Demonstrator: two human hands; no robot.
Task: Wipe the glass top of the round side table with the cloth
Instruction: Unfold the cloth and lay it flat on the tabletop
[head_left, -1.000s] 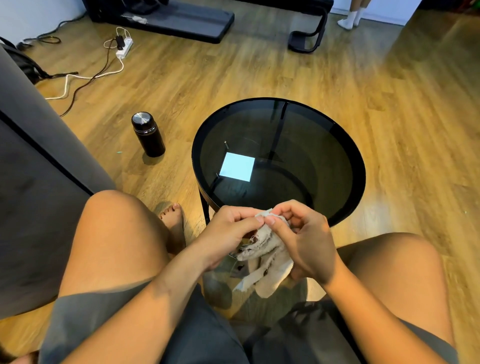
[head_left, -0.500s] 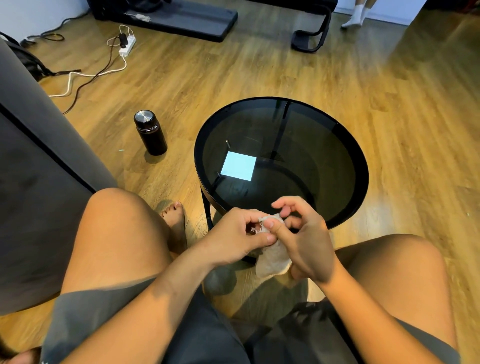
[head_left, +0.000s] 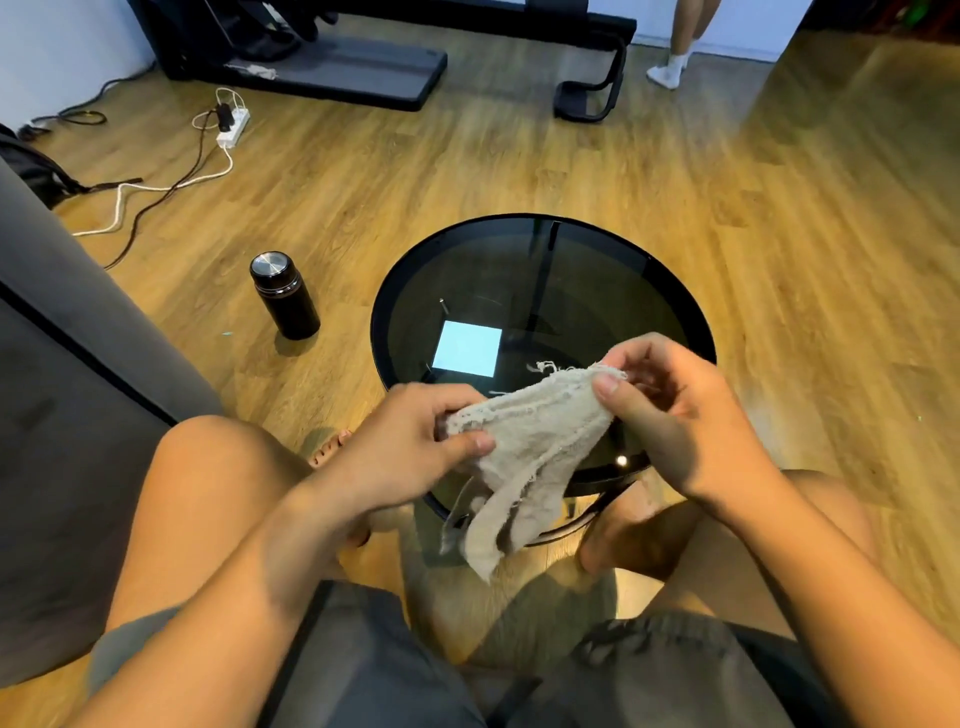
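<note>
A round side table (head_left: 670, 291) with a dark smoked-glass top and black rim stands on the wood floor in front of my knees. A frayed beige cloth (head_left: 524, 447) is stretched between both hands above the table's near edge, its loose end hanging down. My left hand (head_left: 410, 447) pinches the cloth's left corner. The cloth's upper right corner is gripped by my right hand (head_left: 675, 410), a little higher and over the glass. A bright square light reflection shows on the glass.
A black flask (head_left: 284, 295) with a steel lid stands on the floor left of the table. A grey sofa (head_left: 57, 395) runs along the left. Cables and a power strip (head_left: 232, 127) lie at far left. Another person's socked foot (head_left: 667, 70) stands at the back.
The cloth was bunched between both hands near my lap; the hands have moved apart and up, spreading it out over the table's near edge.
</note>
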